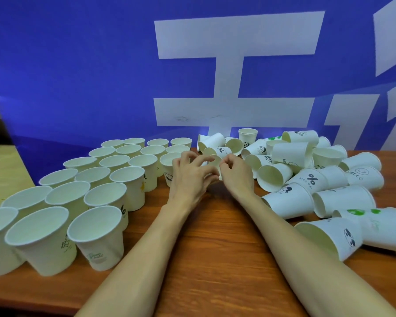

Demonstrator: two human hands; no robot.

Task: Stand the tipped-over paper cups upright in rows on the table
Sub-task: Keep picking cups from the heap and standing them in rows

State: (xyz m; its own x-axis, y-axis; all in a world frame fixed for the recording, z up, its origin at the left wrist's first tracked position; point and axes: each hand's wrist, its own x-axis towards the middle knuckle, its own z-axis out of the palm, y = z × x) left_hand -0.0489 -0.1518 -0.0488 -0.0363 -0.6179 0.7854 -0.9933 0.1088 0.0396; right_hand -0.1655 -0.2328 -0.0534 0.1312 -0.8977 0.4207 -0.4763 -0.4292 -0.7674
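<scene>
Several white paper cups [105,197] stand upright in rows on the left half of the wooden table [215,236]. A pile of tipped-over cups [288,152], some with printed pandas and words, lies on the right half. Both my hands meet at the table's middle, at the near edge of the pile. My left hand [190,177] curls its fingers and thumb round a small white cup [217,159], which is mostly hidden. My right hand [236,172] has its fingers curled and pinches the same cup from the right.
A blue wall [78,76] with large white characters rises right behind the table. One cup [247,133] stands upright at the back of the pile. Tipped cups [329,234] lie close to my right forearm. A lighter table surface [2,170] shows at far left.
</scene>
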